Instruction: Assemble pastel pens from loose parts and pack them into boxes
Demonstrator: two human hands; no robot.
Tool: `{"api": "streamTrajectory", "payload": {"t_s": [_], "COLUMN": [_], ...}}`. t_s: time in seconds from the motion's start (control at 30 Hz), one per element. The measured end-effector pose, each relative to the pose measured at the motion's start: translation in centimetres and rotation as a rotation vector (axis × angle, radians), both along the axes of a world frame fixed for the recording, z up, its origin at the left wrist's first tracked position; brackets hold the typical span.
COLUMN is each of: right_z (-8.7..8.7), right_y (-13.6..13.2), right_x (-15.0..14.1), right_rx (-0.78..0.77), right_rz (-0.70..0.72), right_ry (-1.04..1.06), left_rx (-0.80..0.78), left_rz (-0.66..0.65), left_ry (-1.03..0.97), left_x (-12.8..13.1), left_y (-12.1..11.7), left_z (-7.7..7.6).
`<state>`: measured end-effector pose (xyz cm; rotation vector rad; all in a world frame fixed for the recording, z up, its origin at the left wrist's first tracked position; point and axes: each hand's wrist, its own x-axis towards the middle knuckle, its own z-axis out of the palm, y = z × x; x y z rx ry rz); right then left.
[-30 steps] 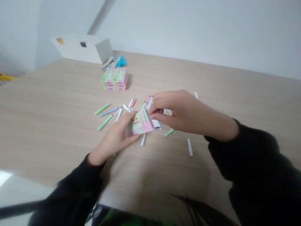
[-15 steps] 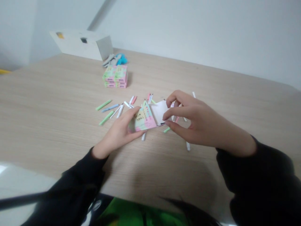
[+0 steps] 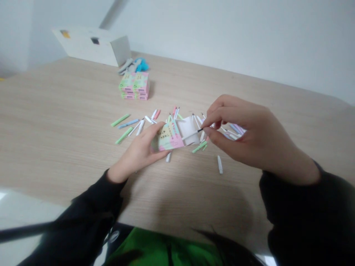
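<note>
My left hand (image 3: 144,147) is wrapped round a small pink and green printed box (image 3: 170,136), its white end flap (image 3: 189,129) open to the right. Between thumb and fingertips my right hand (image 3: 235,129) pinches the dark tip of a slim white pencil (image 3: 193,135). The pencil's other end is at the box's mouth, partly inside. Beneath and behind both hands lie scattered white pencils with dark tips and coloured barrels or caps, among them a green one (image 3: 199,146). My right hand partly hides a lilac and white group (image 3: 237,129).
Behind the pencils stands a stack of similar boxes (image 3: 134,87). Grey and blue cloth-like items (image 3: 134,65) lie behind it, beside a white box (image 3: 91,48) near the wall. A white cap-like piece (image 3: 220,164) rests on the wooden table (image 3: 69,122), right of centre.
My right hand has moved right, away from the box's mouth, drawing the white pencil partly out by its dark tip. My left hand still holds the box.
</note>
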<state>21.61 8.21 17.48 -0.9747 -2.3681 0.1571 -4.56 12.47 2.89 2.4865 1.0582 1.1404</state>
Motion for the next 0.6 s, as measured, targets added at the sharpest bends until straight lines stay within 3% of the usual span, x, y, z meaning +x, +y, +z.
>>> {"api": "streamTrajectory", "payload": {"t_s": [0.23, 0.5, 0.6], "right_z": [2.3, -0.6, -0.5], "right_y": [-1.1, 1.4, 1.5], "right_x": [-0.3, -1.7, -1.5], "right_rx": [0.144, 0.09, 0.05], "right_rz": [-0.078, 0.037, 0.041], "right_ry": [0.014, -0.143, -0.132], "left_rx": [-0.029, -0.072, -0.099], "left_rz": [-0.019, -0.045, -0.041], "left_ry": [-0.01, -0.055, -0.095], "left_x": [0.4, 0.4, 0.5], "left_y": [-0.2, -0.3, -0.2], "left_z": [0.0, 0.1, 0.1]}}
